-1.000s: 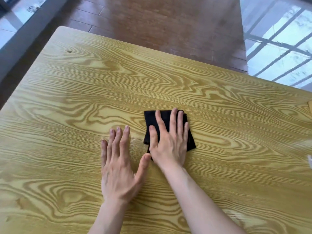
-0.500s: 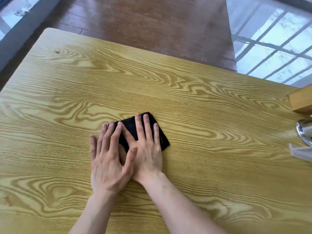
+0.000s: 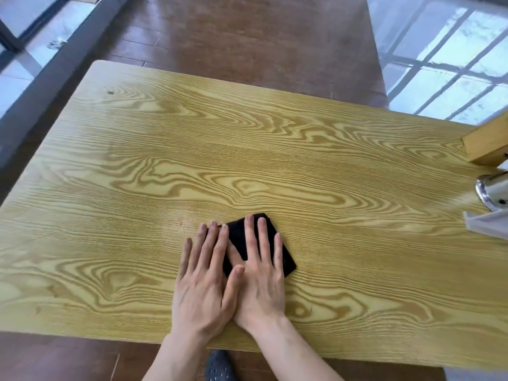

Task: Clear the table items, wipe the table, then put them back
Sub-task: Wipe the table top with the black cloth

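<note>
The grip here is no pinch at all: both hands lie flat, fingers stretched out, pressing a folded black cloth (image 3: 258, 246) down onto the counter (image 3: 137, 166). The right hand (image 3: 261, 279) covers most of the cloth with its palm and fingers; the left hand (image 3: 204, 281) sits just beside it, its fingertips on the cloth's left edge and its thumb lying over the base of the right hand. Neither hand has closed around anything.

The cloth sits near the front edge of the counter, a little right of the middle, with one corner poking out past the right hand.

As for progress, clearing looks done: the wide wooden top is bare apart from the cloth. At the far right edge a wooden block (image 3: 486, 141), a shiny metal piece (image 3: 492, 192) and something pale and clear below it (image 3: 486, 224) are partly cut off, and I cannot tell whether they rest on the counter or stand beside it. Wiping seems to be the step in hand. How much of the surface has been covered cannot be read from the wood. Putting the items back is left to do.
</note>
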Action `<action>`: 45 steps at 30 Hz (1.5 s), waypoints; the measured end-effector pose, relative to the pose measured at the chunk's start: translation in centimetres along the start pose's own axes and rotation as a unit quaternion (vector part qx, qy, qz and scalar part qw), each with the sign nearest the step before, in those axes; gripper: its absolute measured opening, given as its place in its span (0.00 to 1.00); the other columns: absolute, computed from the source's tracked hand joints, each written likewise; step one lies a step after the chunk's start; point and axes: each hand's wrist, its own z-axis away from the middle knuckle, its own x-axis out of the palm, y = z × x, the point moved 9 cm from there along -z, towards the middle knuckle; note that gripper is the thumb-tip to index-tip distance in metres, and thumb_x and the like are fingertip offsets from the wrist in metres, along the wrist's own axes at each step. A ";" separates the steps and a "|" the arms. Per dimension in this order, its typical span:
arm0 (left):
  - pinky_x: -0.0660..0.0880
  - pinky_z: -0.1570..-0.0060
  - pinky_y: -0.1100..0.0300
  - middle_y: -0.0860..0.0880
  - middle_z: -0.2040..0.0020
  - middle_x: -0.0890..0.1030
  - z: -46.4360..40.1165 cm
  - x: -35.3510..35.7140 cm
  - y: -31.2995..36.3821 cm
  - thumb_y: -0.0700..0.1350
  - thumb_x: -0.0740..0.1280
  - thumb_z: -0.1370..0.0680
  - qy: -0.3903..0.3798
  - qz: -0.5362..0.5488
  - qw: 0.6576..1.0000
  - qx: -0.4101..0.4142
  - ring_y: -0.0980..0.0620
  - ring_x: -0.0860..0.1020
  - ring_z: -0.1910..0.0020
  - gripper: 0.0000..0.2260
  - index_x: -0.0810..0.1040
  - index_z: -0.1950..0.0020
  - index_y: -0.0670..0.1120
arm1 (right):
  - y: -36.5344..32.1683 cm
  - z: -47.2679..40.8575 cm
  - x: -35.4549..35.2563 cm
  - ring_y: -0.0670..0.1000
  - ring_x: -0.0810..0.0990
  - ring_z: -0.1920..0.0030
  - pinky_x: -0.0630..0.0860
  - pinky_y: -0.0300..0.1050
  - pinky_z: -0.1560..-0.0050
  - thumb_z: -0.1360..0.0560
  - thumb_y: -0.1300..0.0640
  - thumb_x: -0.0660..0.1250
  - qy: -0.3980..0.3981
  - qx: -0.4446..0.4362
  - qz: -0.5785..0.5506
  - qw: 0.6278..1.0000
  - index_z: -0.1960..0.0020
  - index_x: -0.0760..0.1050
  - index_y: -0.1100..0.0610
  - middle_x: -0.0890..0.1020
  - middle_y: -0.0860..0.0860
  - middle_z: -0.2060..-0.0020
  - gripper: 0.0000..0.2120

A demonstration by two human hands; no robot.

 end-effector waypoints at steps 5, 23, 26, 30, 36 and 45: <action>0.49 0.21 0.45 0.49 0.16 0.53 2.2 1.4 2.0 0.61 0.45 0.17 -0.039 0.000 0.999 0.016 0.51 0.46 0.17 0.31 0.53 0.17 0.48 | 1.8 3.3 0.2 0.58 0.38 0.19 0.52 0.68 0.23 0.21 0.40 0.56 -0.008 0.041 0.002 0.999 0.19 0.51 0.41 0.43 0.56 0.18 0.32; 0.42 0.20 0.52 0.56 0.16 0.49 5.6 -1.8 4.6 0.67 0.39 0.19 -0.073 -0.007 0.997 -0.017 0.58 0.39 0.18 0.33 0.49 0.17 0.55 | 9.6 10.8 -4.5 0.52 0.34 0.19 0.42 0.56 0.19 0.22 0.30 0.40 -0.034 0.172 -0.087 0.981 0.20 0.41 0.36 0.38 0.49 0.19 0.32; 0.40 0.19 0.51 0.56 0.16 0.50 4.7 -4.2 6.1 0.68 0.37 0.21 -0.059 -0.022 0.998 -0.013 0.58 0.39 0.18 0.34 0.51 0.17 0.55 | 11.1 10.8 -6.8 0.52 0.38 0.19 0.46 0.56 0.19 0.22 0.30 0.44 -0.053 0.185 -0.101 0.976 0.20 0.42 0.37 0.39 0.50 0.19 0.33; 0.39 0.20 0.52 0.56 0.17 0.50 2.6 -7.3 8.9 0.69 0.38 0.21 -0.036 -0.004 0.999 0.003 0.58 0.39 0.18 0.35 0.52 0.17 0.56 | 13.1 9.4 -10.8 0.53 0.44 0.18 0.52 0.55 0.20 0.23 0.30 0.47 -0.063 0.196 -0.120 0.971 0.20 0.43 0.39 0.42 0.50 0.18 0.35; 0.39 0.20 0.53 0.55 0.16 0.52 0.3 -8.1 16.2 0.66 0.41 0.19 -0.047 0.013 0.997 0.060 0.57 0.42 0.18 0.32 0.50 0.17 0.55 | 20.4 11.5 -15.8 0.54 0.51 0.19 0.71 0.53 0.28 0.23 0.32 0.55 -0.048 0.248 -0.159 0.954 0.19 0.48 0.40 0.46 0.48 0.18 0.36; 0.43 0.20 0.57 0.57 0.17 0.54 -2.9 -5.5 31.9 0.65 0.45 0.19 -0.087 0.086 0.989 0.086 0.61 0.46 0.19 0.30 0.52 0.18 0.57 | 32.9 15.2 -22.0 0.52 0.61 0.21 0.65 0.48 0.27 0.22 0.39 0.62 0.008 0.294 -0.284 0.913 0.20 0.57 0.45 0.60 0.49 0.20 0.33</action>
